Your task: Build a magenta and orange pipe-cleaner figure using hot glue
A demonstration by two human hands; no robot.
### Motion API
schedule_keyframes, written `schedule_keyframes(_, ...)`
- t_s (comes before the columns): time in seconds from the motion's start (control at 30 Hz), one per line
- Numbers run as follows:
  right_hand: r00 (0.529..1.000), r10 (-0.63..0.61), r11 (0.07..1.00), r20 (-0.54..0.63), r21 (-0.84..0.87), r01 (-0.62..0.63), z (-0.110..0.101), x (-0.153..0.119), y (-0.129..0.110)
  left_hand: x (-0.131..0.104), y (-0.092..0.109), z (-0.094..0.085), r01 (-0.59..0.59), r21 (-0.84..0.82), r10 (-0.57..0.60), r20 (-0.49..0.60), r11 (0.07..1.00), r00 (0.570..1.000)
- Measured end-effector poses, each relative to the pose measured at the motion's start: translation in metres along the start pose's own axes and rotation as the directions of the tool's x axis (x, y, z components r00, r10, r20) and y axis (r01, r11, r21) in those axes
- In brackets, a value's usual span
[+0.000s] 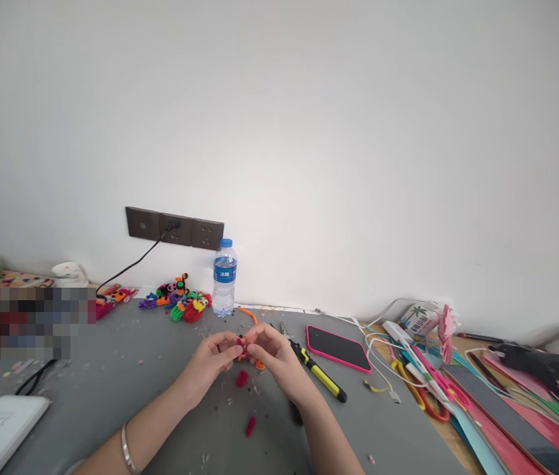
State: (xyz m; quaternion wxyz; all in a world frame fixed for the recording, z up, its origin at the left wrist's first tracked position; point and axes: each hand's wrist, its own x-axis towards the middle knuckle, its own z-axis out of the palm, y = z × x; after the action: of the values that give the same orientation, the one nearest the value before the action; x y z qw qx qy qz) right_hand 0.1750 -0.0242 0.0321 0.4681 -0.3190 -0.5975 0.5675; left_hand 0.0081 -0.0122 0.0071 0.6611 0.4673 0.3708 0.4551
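My left hand (212, 363) and my right hand (270, 356) meet over the grey mat, each pinching a small pink fuzzy piece (244, 347) between thumb and fingers. Bits of orange show beside and below the piece; its exact shape is mostly hidden by my fingertips. Just below the hands lies a dark pink fuzzy piece (242, 378), and a second pink piece (250, 426) rests nearer to me. An orange fuzzy stem (248, 314) lies behind my hands. Small scraps are scattered around.
A water bottle (224, 280) stands by the wall, beside colourful fuzzy figures (190, 305). On the right are yellow-black pliers (326, 379), a pink-cased phone (338, 348), white cables, scissors (430, 402) and coloured sheets. A white device (2, 429) sits at the left front.
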Motion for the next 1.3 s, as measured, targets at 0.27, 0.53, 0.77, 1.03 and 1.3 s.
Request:
schedule_keyframes(0.27,0.999,-0.009,0.999,0.031,-0.049,0.010,-0.008,-0.003,0.001,0.002,-0.004,-0.003,0.058,-0.016,-0.056,0.078,0.998,0.995)
schedule_keyframes(0.53,0.999,0.015,0.999,0.046,-0.050,-0.013,-0.012,-0.003,0.001,-0.003,0.008,0.002,0.115,-0.074,-0.106,0.119,0.991,0.987)
schedule_keyframes(0.77,0.995,-0.005,0.992,0.097,-0.123,0.017,-0.014,-0.004,0.001,-0.006,0.013,-0.001,0.189,0.025,-0.189,0.259,0.982,0.947)
schedule_keyframes(1.03,0.991,0.037,0.997,0.127,-0.069,-0.029,-0.013,-0.005,0.002,-0.006,0.011,-0.005,0.183,0.086,-0.200,0.291,0.979,0.935)
schedule_keyframes(1.3,0.977,0.139,0.990,0.160,-0.016,-0.138,-0.015,-0.006,0.001,-0.005,0.010,-0.003,0.163,0.137,-0.197,0.287,0.977,0.937)
